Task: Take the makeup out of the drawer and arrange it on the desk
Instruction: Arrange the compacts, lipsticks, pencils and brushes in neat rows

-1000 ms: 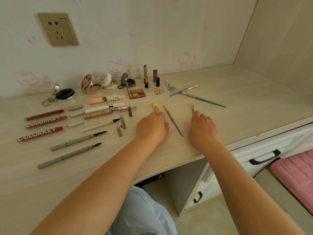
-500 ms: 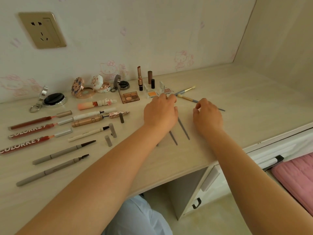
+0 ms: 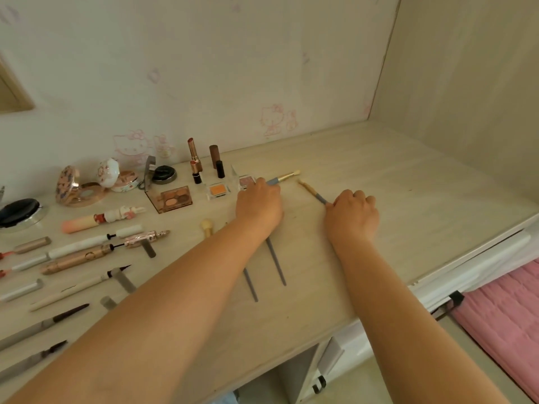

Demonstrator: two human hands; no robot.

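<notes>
Both arms reached out over the desk [image 3: 408, 176], palms down. The left hand [image 3: 258, 204] had its fingers on the grey handle of one makeup brush [image 3: 287, 177]; whether they curled round it I could not tell. The right hand [image 3: 351, 215] was curled over the handle of a second brush [image 3: 310, 191], bristles pointing away.

Four slim brushes lay there — the two under the hands and two grey-handled ones [image 3: 275, 265] beneath the left forearm — plus one stubby brush [image 3: 207, 226]. Two lipsticks [image 3: 194, 158] stood by the wall, with three small eyeshadow palettes [image 3: 173, 199] in front.

Half a second earlier both hands sat nearer the desk's front edge; they had moved up to the far pair of brushes.
</notes>
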